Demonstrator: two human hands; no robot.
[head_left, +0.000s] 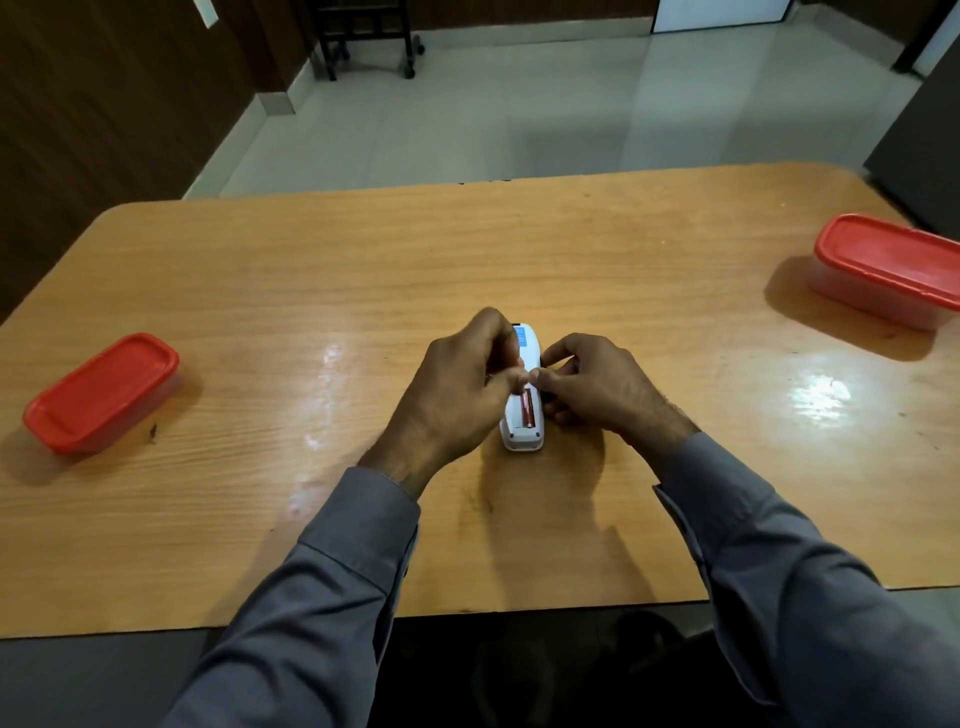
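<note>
At the middle of the bench (597, 249) I see the white remote (523, 440), back side up, with a red battery (529, 410) in its open bay. My left hand (457, 395) and right hand (602, 389) grip its sides, thumbs meeting above the battery.

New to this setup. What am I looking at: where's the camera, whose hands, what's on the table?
There is no machine here. A single wide-angle camera sits on a person's head, looking forward and down at their own grey-sleeved arms. The left hand and right hand both hold a white remote, back side up, at the middle of the wooden table. Its battery bay is open and a red battery shows inside. The thumbs meet just above it. On the table, a left red-lidded box and a right red-lidded box stand closed, well away from the hands.
</note>
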